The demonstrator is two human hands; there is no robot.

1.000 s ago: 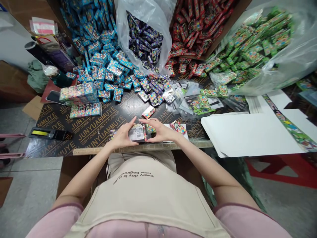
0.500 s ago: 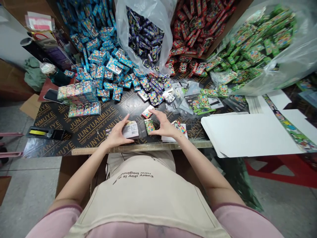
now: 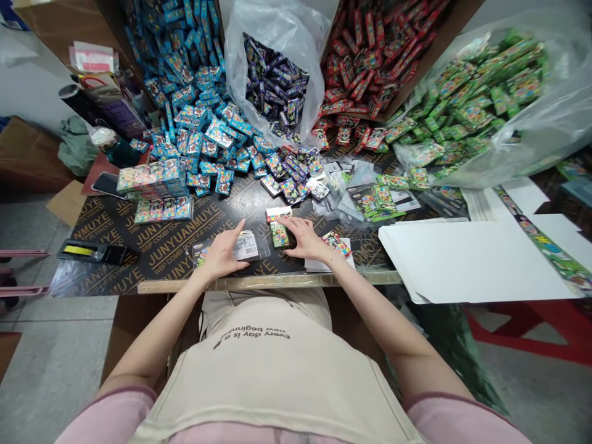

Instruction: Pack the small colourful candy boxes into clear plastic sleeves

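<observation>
My left hand (image 3: 222, 254) lies over a clear plastic sleeve (image 3: 263, 245) with a printed card (image 3: 246, 245) in it, fingers spread and index finger stretched forward. To its right, my right hand (image 3: 306, 240) has thumb and fingers around the right side of a small green printed box (image 3: 279, 235). A small red and white box (image 3: 277, 213) stands directly behind the green one, edge to edge, near the right fingertips. Beside the right wrist, red printed boxes (image 3: 337, 243) lie on a white card (image 3: 319, 265).
Piles of blue boxes (image 3: 198, 132), purple boxes (image 3: 277, 80), red boxes (image 3: 370, 61) and green boxes (image 3: 481, 105) line the back. Wrapped stacks (image 3: 152, 179) and a tape dispenser (image 3: 92, 251) stand left. White sheets (image 3: 472, 259) overhang the front edge at right.
The red and white box has turned from a slant and now lines up behind the green box. My right fingers have come nearer to both. The camera view has shifted slightly.
</observation>
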